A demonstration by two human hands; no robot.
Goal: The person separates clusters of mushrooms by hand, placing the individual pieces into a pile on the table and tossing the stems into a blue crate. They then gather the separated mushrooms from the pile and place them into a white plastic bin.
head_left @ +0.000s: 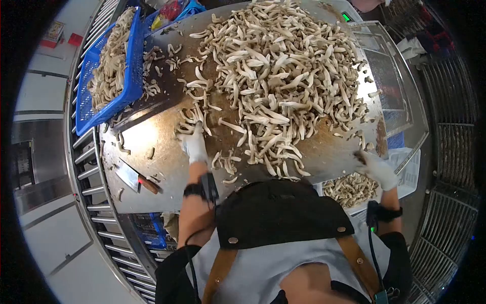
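My left hand (194, 144), in a white glove, reaches over the metal table with its fingers apart, touching a few loose mushrooms (190, 117) with pale stems. Next to it rises a large heap of the same mushrooms (283, 71). My right hand (379, 171), also gloved, is at the table's right front edge, above a white crate (409, 175). Its fingers are bent around something dark at their tips; I cannot make out whether this is a mushroom piece or dirt. Cut mushrooms (352, 189) lie in that crate.
A blue basket (132, 76) of mushrooms stands at the upper left. A knife (132, 177) with a wooden handle lies near the table's left edge. Metal rollers (94, 190) run along the left; a mesh-covered frame (397, 96) and wire racks (453, 152) are on the right.
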